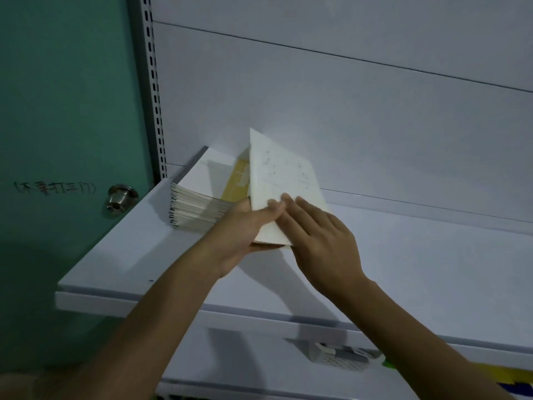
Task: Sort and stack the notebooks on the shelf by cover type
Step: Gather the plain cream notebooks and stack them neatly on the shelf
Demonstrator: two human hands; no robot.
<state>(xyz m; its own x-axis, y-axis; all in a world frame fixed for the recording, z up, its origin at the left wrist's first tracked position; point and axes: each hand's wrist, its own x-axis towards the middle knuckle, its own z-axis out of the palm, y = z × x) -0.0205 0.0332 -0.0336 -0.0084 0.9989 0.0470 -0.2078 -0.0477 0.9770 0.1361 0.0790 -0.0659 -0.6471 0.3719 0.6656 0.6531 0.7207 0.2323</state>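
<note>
A stack of spiral notebooks (199, 194) lies at the left end of the white shelf (150, 249), its top cover white with a yellow band. Just to its right, a thin cream notebook (281, 174) with faint small print is tilted up on edge. My left hand (245, 229) grips its lower left edge, thumb on the front cover and fingers underneath. My right hand (317, 232) lies flat on the notebook's lower right part with straight fingers.
A green door (66, 111) with a metal knob (119, 199) stands left of the shelf's slotted upright (155, 90). The shelf's white back panel (346, 116) rises behind. On a lower shelf sits a white perforated holder (337, 357).
</note>
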